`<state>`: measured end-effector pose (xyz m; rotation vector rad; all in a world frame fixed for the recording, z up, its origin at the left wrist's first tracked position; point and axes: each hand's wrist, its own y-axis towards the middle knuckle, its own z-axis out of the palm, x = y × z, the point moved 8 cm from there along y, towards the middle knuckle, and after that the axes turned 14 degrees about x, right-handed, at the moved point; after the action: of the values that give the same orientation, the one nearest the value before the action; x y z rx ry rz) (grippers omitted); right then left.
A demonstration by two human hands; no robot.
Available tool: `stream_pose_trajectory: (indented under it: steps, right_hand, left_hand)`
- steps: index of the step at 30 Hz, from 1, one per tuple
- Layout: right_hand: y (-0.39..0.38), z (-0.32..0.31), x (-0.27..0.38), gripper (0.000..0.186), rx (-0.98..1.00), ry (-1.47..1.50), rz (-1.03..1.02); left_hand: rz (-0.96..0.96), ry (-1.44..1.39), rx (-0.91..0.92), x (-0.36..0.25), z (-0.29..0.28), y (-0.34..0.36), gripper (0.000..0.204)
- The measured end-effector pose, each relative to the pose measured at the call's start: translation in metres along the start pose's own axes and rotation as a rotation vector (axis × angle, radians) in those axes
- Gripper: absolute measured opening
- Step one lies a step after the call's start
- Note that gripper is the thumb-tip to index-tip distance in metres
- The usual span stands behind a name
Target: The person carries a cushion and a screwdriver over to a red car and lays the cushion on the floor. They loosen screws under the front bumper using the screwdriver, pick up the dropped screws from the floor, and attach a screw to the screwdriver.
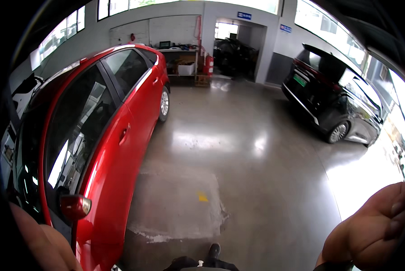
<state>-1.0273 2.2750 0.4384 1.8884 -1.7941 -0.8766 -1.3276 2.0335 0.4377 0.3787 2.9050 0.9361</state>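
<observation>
At the lower left rim, part of my left hand (46,241) shows close up, with its fingertips cut off by the edge of the picture. It overlaps the front of a red car (105,180) near the side mirror (76,207), but I cannot tell whether it touches the car. My right hand (371,228) is raised large at the lower right rim. Its palm and the base of the thumb are in sight, while the fingers run out of the picture. Nothing can be made out in either hand.
A dark shoe (214,250) stands on the smooth grey floor (238,180), which has a paler patch. At the far right is a black car (319,90). A workbench (180,49), a red fire extinguisher (208,64) and a doorway (238,49) with dark clutter are along the back wall.
</observation>
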Motion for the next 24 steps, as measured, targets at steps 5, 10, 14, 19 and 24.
stream_pose_trajectory:
  steps: [5, 10, 14, 19, 24]
  right_hand:
    - [0.106, 0.122, -0.140, 0.020, 0.009, 0.168, -0.221]
    - [0.199, 0.225, -0.255, 0.020, -0.073, 0.183, -0.277]
    - [0.263, 0.440, -0.387, 0.020, 0.025, 0.404, 0.076]
    - [-0.014, 0.739, -0.502, 0.034, 1.369, 0.382, 0.982]
    - [-0.379, 0.846, -0.421, 0.052, 2.069, 0.745, 1.153]
  left_hand:
    - [-0.100, 0.118, -0.019, 0.117, 0.040, 0.067, 0.020]
    - [-0.024, 0.195, -0.143, 0.256, 0.104, 0.126, 0.021]
    - [-0.050, 0.281, -0.248, 0.412, 0.163, 0.157, 0.021]
    - [-0.606, -0.220, 0.070, 0.711, 0.354, 0.255, 0.017]
    - [-0.681, -0.191, 1.461, 0.839, 0.575, 0.117, 0.041]
